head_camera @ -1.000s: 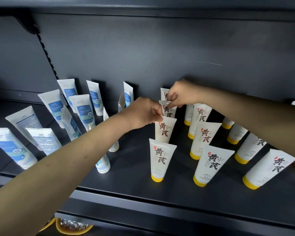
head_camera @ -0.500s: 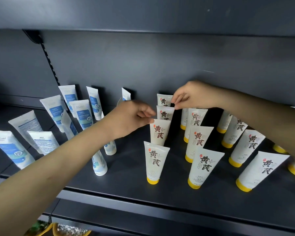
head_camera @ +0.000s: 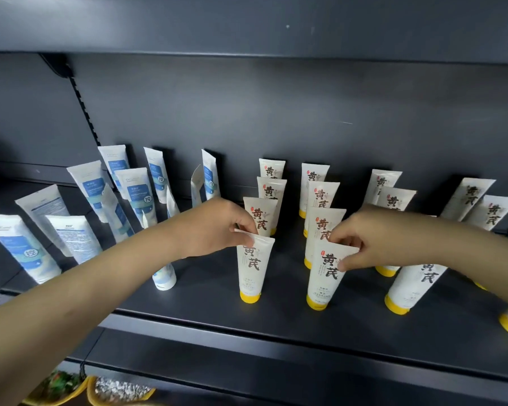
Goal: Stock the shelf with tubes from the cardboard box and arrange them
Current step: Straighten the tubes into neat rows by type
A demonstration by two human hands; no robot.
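The dark shelf [head_camera: 211,300] carries yellow-capped tubes [head_camera: 315,183] standing cap-down in rows, with blue-labelled tubes [head_camera: 137,191] at its left.

One head-worn camera faces forward and down onto the shelf [head_camera: 206,300]. It sits close, above the shelf's front edge.

At the front of the shelf [head_camera: 276,323], our left hand [head_camera: 214,227] pinches the top of the left front tube [head_camera: 252,268], our right hand [head_camera: 373,238] that of the right front tube [head_camera: 324,276]; blue-labelled tubes [head_camera: 138,194] stand toward its left end.
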